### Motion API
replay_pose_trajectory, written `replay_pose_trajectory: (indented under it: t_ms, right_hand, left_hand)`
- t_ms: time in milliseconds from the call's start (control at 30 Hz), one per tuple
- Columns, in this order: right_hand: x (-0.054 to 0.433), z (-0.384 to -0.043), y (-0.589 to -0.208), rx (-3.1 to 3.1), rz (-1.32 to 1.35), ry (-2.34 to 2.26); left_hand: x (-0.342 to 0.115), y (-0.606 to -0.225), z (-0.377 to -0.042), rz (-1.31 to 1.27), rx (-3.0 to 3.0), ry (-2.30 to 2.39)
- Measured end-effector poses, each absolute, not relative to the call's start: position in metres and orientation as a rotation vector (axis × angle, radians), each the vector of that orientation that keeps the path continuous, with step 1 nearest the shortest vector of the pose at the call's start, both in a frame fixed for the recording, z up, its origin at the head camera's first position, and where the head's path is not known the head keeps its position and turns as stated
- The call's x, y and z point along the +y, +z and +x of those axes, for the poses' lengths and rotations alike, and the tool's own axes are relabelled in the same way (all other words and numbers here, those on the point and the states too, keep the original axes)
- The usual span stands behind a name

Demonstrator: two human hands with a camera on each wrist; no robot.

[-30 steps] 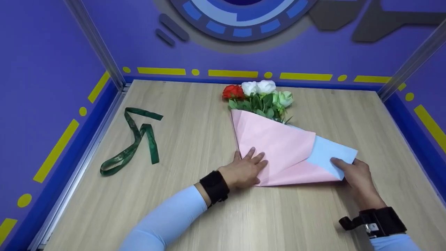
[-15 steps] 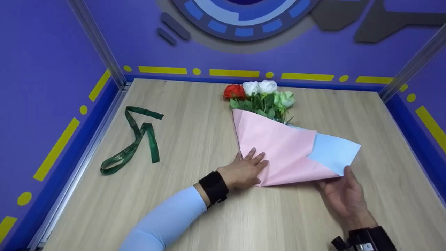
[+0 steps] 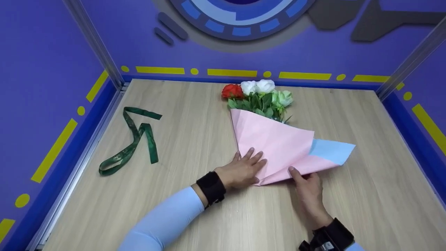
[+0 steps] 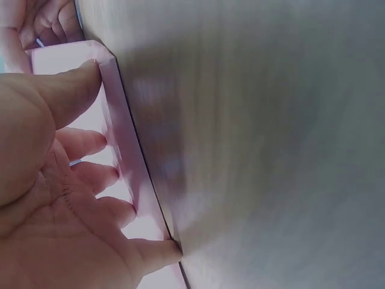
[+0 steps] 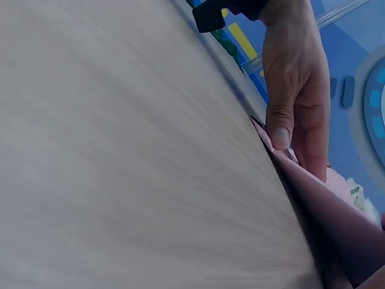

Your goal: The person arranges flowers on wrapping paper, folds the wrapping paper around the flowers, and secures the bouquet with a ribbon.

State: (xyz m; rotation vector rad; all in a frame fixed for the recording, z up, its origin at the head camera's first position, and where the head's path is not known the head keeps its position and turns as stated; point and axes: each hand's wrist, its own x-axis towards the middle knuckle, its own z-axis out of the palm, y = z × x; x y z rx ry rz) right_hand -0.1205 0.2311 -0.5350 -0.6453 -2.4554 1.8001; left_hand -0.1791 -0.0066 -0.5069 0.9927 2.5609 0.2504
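Observation:
A bouquet lies in pink wrapping paper in the head view, with the sheet's light-blue side showing at the right. A red rose, white roses and pale green flowers stick out at the top above green leaves. My left hand presses on the pink paper near its lower left corner, fingers spread; the left wrist view shows its fingertips along the paper's edge. At the lower right edge my right hand pinches the paper, thumb on top, other fingers partly hidden underneath.
A dark green ribbon lies loosely looped on the left of the wooden table. Blue-purple panels with yellow marks stand around the back and sides. Black straps circle both wrists.
My right hand has moved left from the paper's blue right corner to its lower edge. That edge now lifts and folds inward, covering more of the blue. My left hand has stayed put.

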Motion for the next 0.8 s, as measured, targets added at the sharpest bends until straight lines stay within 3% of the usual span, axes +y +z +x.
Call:
replay_pose_trajectory:
  t_ms: [167, 500, 800]
  right_hand:
    - [0.229, -0.121, -0.537, -2.513, -0.638, 1.608]
    - [0.200, -0.132, -0.548, -2.301, -0.319, 1.933]
    - [0.172, -0.134, -0.553, -2.504, -0.067, 1.445]
  left_hand:
    - [-0.005, -0.508, -0.178, 0.996, 2.552, 0.244]
    - [-0.004, -0.509, -0.177, 1.075, 2.584, 0.176]
    - [-0.003, -0.515, -0.179, 1.104, 2.606, 0.189]
